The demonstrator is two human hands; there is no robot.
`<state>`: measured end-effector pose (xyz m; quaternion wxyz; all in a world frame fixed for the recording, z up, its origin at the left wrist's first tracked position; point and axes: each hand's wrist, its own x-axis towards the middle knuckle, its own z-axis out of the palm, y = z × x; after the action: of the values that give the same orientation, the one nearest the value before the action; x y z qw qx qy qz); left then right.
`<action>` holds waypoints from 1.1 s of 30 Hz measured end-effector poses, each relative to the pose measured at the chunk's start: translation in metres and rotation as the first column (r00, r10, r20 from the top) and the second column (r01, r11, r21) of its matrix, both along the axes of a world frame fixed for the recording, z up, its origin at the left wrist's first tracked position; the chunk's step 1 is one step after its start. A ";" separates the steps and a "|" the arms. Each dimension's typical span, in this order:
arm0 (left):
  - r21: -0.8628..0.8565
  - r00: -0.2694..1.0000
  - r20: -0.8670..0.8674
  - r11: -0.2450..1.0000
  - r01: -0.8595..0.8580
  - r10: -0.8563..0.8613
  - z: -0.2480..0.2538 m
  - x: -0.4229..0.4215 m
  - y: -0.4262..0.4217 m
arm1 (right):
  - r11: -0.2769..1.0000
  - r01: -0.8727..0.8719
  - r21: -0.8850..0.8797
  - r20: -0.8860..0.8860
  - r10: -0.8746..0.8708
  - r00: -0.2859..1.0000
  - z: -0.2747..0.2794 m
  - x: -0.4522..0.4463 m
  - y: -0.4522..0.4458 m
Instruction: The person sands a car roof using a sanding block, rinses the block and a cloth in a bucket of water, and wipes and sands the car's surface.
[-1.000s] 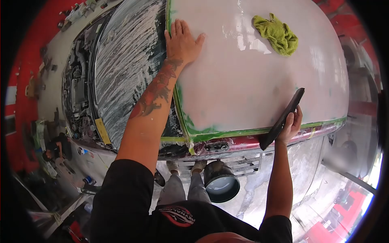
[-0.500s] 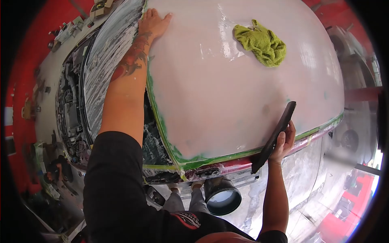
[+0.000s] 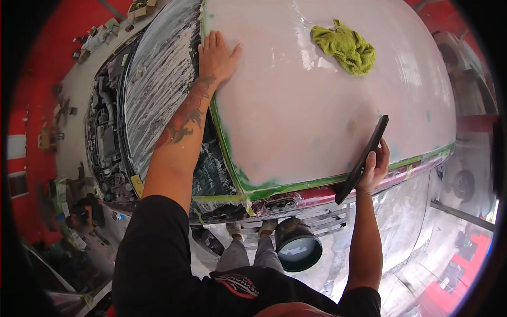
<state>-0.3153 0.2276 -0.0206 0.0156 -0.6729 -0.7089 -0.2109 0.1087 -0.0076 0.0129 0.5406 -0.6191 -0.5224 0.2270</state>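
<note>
My left hand [image 3: 217, 59] lies flat with its fingers spread, on the edge of a pinkish-white sanded car roof [image 3: 296, 116] beside the windshield. In my right hand [image 3: 376, 165] is a long black sanding block [image 3: 364, 158], gripped near its middle and tilted at the roof's near edge. Whether the block's face touches the roof I cannot tell. A crumpled green towel [image 3: 346, 48] rests farther up on the roof. Green and yellowish tape or paint [image 3: 274, 187] runs along the roof's near border.
A dusty, streaked windshield [image 3: 166, 61] and an exposed engine bay [image 3: 107, 132] are on the left. Below the car's side, near my feet, stands a black bucket [image 3: 299, 252] of cloudy liquid. Another person [image 3: 87, 211] is low at the left. More vehicles [image 3: 465, 68] appear at the right.
My left hand has slid closer to me along the roof's edge. The view has shifted slightly. My right hand still grips the sanding block near the same part of the roof edge.
</note>
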 end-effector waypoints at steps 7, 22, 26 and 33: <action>-0.004 0.999 0.027 0.999 0.040 -0.040 0.002 0.027 -0.085 | 0.996 0.058 0.073 -0.008 -0.058 0.998 0.002 -0.007 0.005; -0.111 0.975 0.108 0.972 0.206 -0.194 0.008 0.083 -0.266 | 0.995 0.036 0.096 -0.055 -0.031 0.998 -0.004 -0.002 0.004; 0.061 0.928 0.054 0.929 0.365 -0.369 0.060 0.129 -0.189 | 0.996 0.029 0.084 -0.080 -0.023 0.997 -0.003 -0.002 0.003; 0.231 0.873 -0.133 0.842 0.487 -0.469 0.081 0.266 0.012 | 0.996 0.004 0.087 -0.133 0.008 0.991 0.000 -0.004 0.002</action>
<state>-0.0497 0.2401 0.0608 0.0750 -0.8274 -0.4842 -0.2743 0.1047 -0.0053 0.0126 0.6006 -0.5780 -0.4950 0.2453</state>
